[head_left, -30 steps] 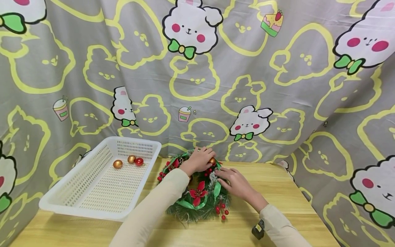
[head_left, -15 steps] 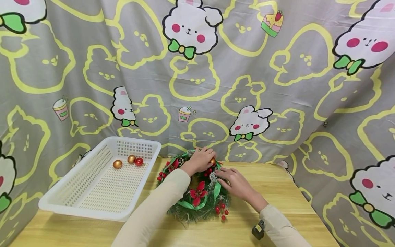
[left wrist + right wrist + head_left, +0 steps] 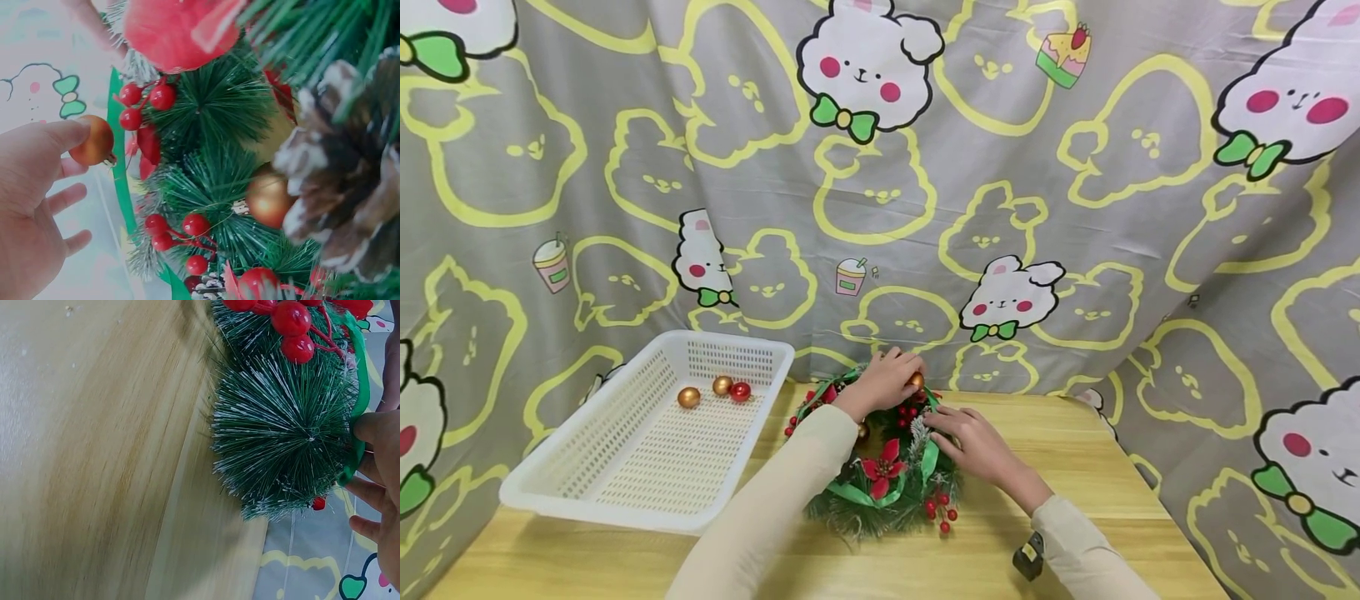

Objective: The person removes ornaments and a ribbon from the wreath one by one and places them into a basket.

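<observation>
My left hand [image 3: 887, 382] pinches a gold Christmas ball [image 3: 94, 140] between thumb and fingers at the far side of a green wreath [image 3: 868, 521]. In the left wrist view its small metal cap points toward the branches, just beside the green ribbon [image 3: 117, 125]. My right hand [image 3: 981, 446] lies against the wreath's right side, fingers fairly straight, thumb tip at the ribbon's edge. The wreath carries red berries [image 3: 292, 319], a red poinsettia [image 3: 883, 468], a pinecone [image 3: 359, 169] and another gold ball [image 3: 270, 197]. My left forearm hides part of its left side.
A white perforated basket [image 3: 520, 492] stands on the left of the wooden table [image 3: 1037, 550]; two gold balls [image 3: 688, 397] and a red ball [image 3: 741, 392] lie in it. A patterned grey curtain [image 3: 880, 242] hangs right behind the table's back edge.
My left hand has risen slightly with the gold ball, away from the wreath's far side. My right hand stays at the right side of the wreath.
</observation>
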Action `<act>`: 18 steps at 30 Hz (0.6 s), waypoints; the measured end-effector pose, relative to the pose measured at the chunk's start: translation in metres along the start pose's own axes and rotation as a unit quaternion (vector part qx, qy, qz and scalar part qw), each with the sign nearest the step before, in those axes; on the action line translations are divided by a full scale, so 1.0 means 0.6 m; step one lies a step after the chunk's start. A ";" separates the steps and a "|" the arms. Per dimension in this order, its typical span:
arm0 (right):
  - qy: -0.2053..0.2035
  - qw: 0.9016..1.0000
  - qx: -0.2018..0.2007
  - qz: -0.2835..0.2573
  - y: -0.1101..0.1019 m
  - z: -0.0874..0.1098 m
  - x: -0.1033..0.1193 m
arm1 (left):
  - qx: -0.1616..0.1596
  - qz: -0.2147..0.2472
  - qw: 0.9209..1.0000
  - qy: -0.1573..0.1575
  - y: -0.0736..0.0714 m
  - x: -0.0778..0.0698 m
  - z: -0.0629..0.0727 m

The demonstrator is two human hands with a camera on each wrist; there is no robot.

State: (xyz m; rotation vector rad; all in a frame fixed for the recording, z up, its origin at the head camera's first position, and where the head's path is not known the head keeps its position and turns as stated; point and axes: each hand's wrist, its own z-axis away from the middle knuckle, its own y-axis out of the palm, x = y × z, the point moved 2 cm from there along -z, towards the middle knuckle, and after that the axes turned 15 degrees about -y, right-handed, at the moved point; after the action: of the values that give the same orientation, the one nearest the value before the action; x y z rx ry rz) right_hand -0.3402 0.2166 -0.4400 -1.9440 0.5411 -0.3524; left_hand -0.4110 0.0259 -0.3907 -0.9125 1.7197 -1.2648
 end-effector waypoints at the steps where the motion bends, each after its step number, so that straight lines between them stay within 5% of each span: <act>1: 0.000 1.000 -0.002 0.000 0.000 0.000 0.000 | -0.002 0.002 1.000 0.000 -0.002 0.001 0.000; 18: 0.035 0.999 -0.004 -0.033 -0.005 -0.002 -0.002 | -0.029 0.035 0.999 0.007 -0.028 0.017 0.022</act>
State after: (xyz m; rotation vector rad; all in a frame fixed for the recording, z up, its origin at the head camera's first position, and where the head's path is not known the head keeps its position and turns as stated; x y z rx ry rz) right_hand -0.3412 0.2175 -0.4367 -1.9661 0.5255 -0.4626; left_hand -0.4020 0.0080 -0.3788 -0.8719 1.7923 -1.1836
